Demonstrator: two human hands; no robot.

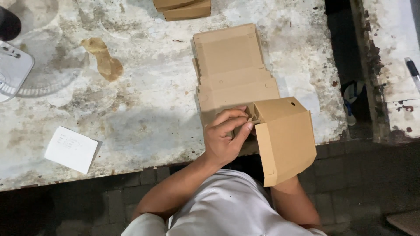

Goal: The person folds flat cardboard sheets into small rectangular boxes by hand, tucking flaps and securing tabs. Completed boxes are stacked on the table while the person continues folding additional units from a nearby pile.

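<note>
At the near edge of the surface [144, 87]: a person folds a brown cardboard box [284, 135], and it hangs partly past the edge, over their lap.
Left hand [227, 135]: its grip is closed on a small corner tab of the box, thumb and fingertips [248, 126] pinched together at the fold.
Right hand: hidden behind the box wall; only the forearm [297, 203] shows beneath, so I cannot tell whether its grip is apart or together.
Box: one large panel is bent down toward the person, with a small round hole near its upper edge; the corner at the left hand looks only half tucked.
Flat stack [234, 70]: unfolded blanks of the same cardboard lie just behind the box, overlapping one another.
Doing it well: the tab probably wants pressing along its crease, not across it, so the cardboard bends cleanly and does not buckle.
Support: the hidden hand likely needs to brace the wall from behind while the pinch pushes in.
Risk: too hard a squeeze could tear the tab.
Nearby: a white paper slip [71, 149] lies well left, a white fan [13, 70] at the far left, and folded boxes [183, 8] at the far edge.
</note>
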